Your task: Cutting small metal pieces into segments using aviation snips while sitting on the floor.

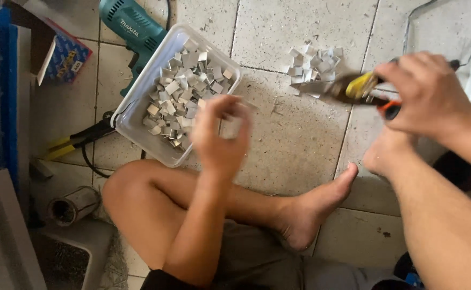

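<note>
Clip in left hand — snips (blurred) in right hand.

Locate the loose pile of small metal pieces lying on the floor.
In the head view, the pile lies on the tiled floor, upper centre-right, between the plastic tray and the right hand.

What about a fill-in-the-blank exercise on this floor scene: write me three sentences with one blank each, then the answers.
1. The left hand pinches a small metal piece just beside the clear plastic ____, which is full of similar pieces.
2. The right hand grips a tool with yellow and ____ handles.
3. A loose pile of metal pieces lies on the tiled ____.

Missing words: tray; orange; floor
</note>
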